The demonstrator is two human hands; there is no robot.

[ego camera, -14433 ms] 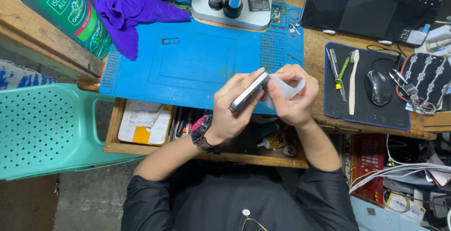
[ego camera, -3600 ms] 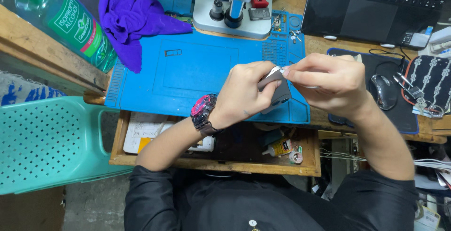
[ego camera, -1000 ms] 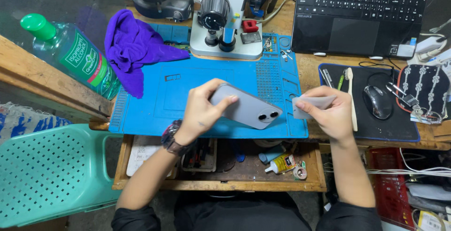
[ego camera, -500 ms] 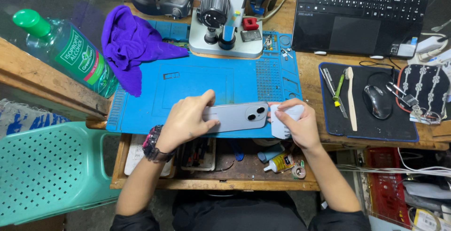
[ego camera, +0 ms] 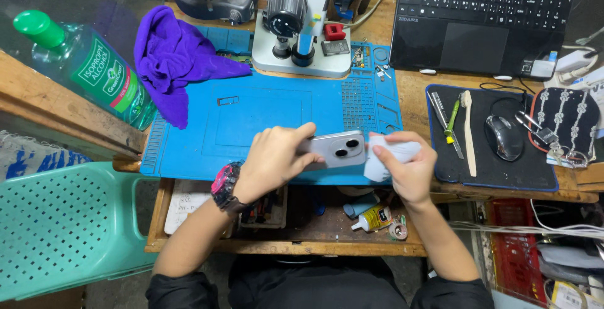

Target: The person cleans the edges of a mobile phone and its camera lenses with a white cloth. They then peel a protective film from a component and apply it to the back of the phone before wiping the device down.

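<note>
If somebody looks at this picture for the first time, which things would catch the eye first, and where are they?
At the centre, over the blue mat, the left hand holds a grey phone back side up, and the right hand presses a pale wipe at its end. The purple cloth lies at the mat's upper left, beside the clear bottle with a green cap.

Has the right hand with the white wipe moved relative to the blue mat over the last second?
Yes. The right hand with the white wipe came left, off the black pad and up against the phone at the blue mat's front edge.
</note>
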